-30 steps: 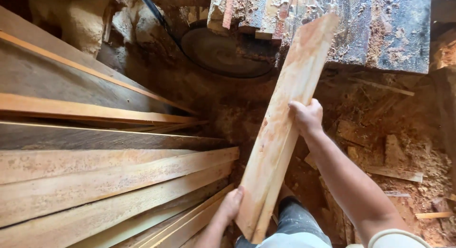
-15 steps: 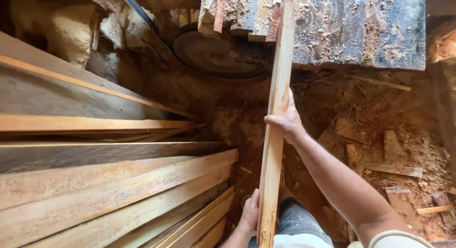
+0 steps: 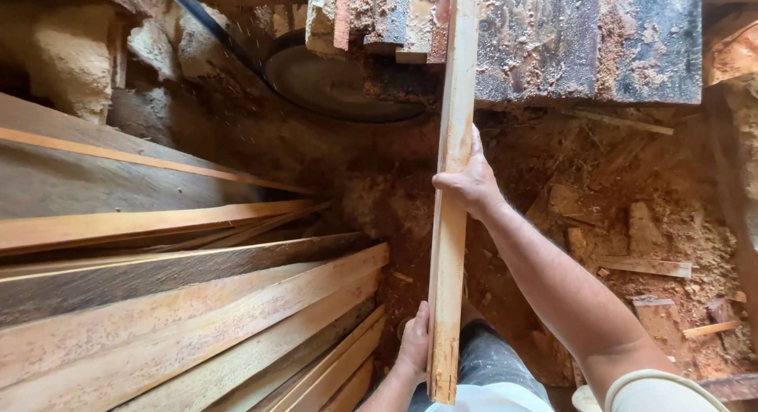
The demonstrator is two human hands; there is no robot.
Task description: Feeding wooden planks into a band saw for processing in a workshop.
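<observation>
I hold a long pale wooden plank [image 3: 452, 222] almost upright, turned so its narrow edge faces me. My right hand [image 3: 470, 181] grips it around the middle. My left hand [image 3: 415, 342] holds its lower end near my lap. The plank's top end reaches up across a sawdust-covered metal saw table [image 3: 584, 41]. A round saw blade [image 3: 332, 84] shows just below and left of that table.
A stack of long planks [image 3: 174, 317] lies at the left, fanned toward the middle. The ground at right is covered in sawdust and wood offcuts [image 3: 647, 266]. A pale rough stone [image 3: 67, 57] stands at the upper left.
The plank has turned from showing its broad face to standing on edge and has swung more upright. My right hand has shifted left with it.
</observation>
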